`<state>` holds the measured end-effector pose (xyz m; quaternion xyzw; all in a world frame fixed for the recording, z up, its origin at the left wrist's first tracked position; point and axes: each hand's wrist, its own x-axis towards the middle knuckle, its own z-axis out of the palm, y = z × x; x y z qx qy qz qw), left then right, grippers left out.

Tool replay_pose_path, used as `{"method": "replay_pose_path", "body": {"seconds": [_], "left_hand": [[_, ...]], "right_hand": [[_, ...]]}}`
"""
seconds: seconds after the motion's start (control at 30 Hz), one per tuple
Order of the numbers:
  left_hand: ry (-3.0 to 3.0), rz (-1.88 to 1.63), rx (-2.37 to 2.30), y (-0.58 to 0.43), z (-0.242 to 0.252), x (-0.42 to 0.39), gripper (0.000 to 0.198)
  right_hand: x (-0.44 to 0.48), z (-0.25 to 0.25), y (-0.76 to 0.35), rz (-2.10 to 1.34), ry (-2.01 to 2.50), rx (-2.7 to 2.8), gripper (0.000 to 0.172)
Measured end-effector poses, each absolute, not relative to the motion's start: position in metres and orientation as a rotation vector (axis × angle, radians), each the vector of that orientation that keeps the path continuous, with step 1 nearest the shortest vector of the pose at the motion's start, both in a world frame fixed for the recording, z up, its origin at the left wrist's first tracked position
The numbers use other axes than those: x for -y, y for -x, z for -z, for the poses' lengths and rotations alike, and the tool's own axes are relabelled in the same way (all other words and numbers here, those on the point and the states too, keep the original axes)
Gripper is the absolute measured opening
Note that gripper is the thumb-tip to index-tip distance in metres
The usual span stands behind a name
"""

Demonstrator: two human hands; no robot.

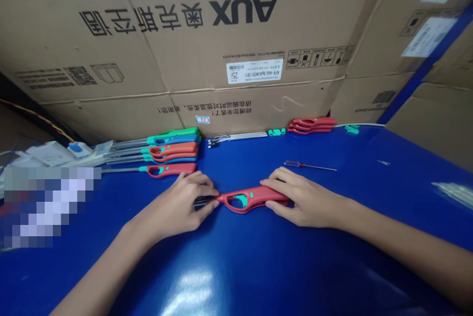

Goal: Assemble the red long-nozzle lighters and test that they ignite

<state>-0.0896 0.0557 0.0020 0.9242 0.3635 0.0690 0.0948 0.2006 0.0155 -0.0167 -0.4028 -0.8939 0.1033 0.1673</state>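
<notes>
A red long-nosed utility lighter [240,201] with a teal trigger lies across the blue table in front of me. My right hand [299,198] holds its red handle from above. My left hand [177,203] pinches the neck where the handle meets the dark metal shaft [204,201]. Most of that shaft is hidden by my left fingers.
Several finished lighters [172,148] lie stacked at the far left, beside loose metal shafts [236,139], teal parts [276,132] and stacked red handles [311,125]. A small screwdriver [310,165] lies on the blue table [236,267]. Large cardboard cartons [240,11] stand behind.
</notes>
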Motion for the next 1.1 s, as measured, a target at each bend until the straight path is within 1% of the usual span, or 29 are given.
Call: {"method": "replay_pose_path", "body": {"seconds": [0.27,0.5,0.7,1.1], "left_hand": [[-2.716,-0.183,-1.082,0.0883,-0.0027,-0.0544,0.023],[-2.728,-0.213,-1.075,0.0891,-0.0011,-0.0549,0.023],[-2.717,-0.184,-1.073,0.0873,-0.0023,-0.0548,0.024],[-2.734,-0.198,-1.074,0.0886,-0.0026,-0.0553,0.024]], "right_hand": [[-0.0155,0.0164,-0.2020,-0.382,1.185,2.573,0.035],[-0.0190,0.0212,-0.2064,-0.359,1.164,2.590,0.039],[-0.0188,0.0186,-0.2065,-0.386,1.182,2.596,0.033],[-0.0189,0.0147,-0.2071,-0.416,1.193,2.593,0.030]]}}
